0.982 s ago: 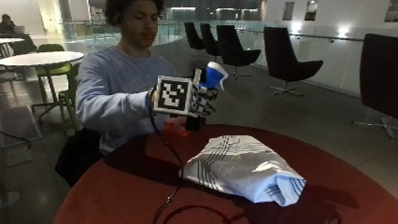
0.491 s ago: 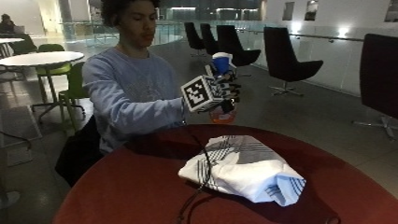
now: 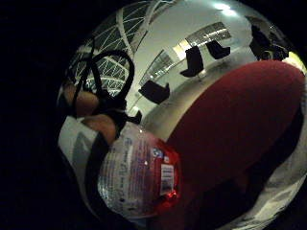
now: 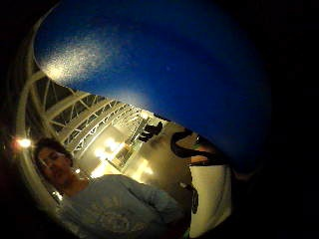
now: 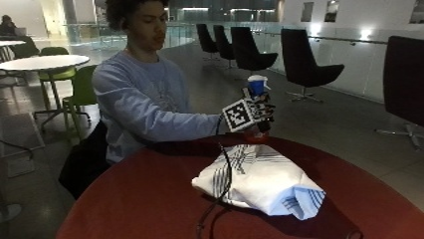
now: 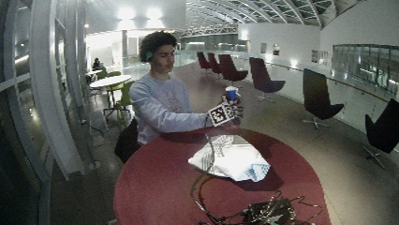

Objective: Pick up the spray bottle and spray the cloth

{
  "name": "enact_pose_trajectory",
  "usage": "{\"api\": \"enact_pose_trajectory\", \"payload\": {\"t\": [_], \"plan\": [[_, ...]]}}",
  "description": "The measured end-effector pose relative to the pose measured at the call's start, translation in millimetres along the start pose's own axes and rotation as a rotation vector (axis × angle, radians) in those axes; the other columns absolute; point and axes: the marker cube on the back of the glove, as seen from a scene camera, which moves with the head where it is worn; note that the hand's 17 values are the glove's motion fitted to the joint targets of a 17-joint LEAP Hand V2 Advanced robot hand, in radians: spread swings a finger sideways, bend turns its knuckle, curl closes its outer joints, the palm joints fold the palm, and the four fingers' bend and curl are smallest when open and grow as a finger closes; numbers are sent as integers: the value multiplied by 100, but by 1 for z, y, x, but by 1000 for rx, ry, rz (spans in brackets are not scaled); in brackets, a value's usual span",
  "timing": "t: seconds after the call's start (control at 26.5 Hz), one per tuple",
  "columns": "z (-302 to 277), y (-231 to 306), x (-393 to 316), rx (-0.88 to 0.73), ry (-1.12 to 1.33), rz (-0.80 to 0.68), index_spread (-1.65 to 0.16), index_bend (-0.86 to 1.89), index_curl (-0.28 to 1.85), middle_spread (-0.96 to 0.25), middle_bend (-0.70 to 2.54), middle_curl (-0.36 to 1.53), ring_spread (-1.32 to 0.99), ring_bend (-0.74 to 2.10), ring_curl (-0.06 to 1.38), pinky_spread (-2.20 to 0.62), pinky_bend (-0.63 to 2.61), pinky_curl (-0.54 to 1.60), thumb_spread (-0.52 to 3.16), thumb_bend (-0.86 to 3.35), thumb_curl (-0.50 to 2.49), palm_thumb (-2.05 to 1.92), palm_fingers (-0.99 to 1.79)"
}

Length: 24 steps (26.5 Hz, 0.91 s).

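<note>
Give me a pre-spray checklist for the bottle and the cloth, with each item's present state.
1. Spray bottle in the gloved right hand: ok, fingers wrap its body and it is lifted off the red table.
2. Bottle upright: ok, blue and white head on top.
3. Cloth in place: ok, the folded white striped cloth lies on the table, in front of the hand and lower.
4. Nozzle aimed at the cloth: cannot tell, its direction does not show.
5. Finger on the trigger: cannot tell, the trigger is hidden.
6. Nothing covering the cloth: not ok, a black cable crosses it.
</note>
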Motion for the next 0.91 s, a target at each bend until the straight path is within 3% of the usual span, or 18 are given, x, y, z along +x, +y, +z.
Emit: {"api": "enact_pose_trajectory", "payload": {"t": [0.3,0.6,0.76,0.91], "plan": [[12,6,18,-5,12,41,-23,10,23,-7,44,49,-3,63,39,12,28,37,85,-3,62,88,114],[8,13,20,-127,61,90,-24,13,25,-6,43,48,-4,58,38,12,25,37,95,-5,58,80,107],[-22,29,17,-180,126,84,-24,9,25,-6,38,46,-5,55,38,14,26,38,100,-5,54,73,96],[-90,54,11,-231,260,74,-25,11,25,-6,35,45,-5,52,37,14,24,37,103,-4,51,71,93]]}}
